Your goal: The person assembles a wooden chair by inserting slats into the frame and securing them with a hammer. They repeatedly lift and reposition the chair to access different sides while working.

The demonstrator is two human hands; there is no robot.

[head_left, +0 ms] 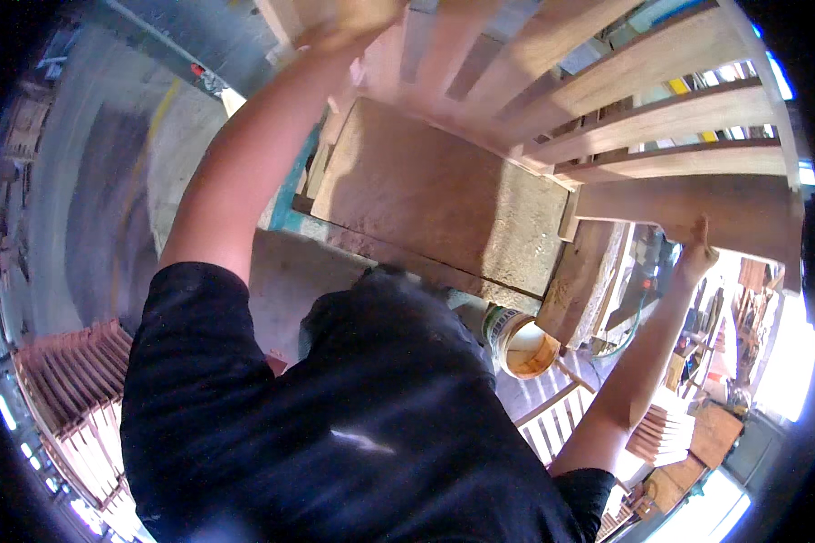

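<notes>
A large slatted wooden frame (pixel 598 86) of pale boards stands tilted across the top and right of the view. Its wide end board (pixel 697 204) is gripped at the lower edge by my right hand (pixel 695 257), with a finger or thumb lying up over the board's face. My left arm reaches up to the frame's far left part. There my left hand (pixel 358 25) is blurred against the wood and its fingers cannot be made out. Beneath the frame lies a flat, dusty board top (pixel 407 172) on a low stand.
Close to my body on the right is an open bucket (pixel 527 348) with a stained rim. Stacks of slatted wooden parts (pixel 77 385) stand at the lower left, and more slatted pieces (pixel 666 430) at the lower right. A teal metal edge (pixel 287 210) borders the stand's left side.
</notes>
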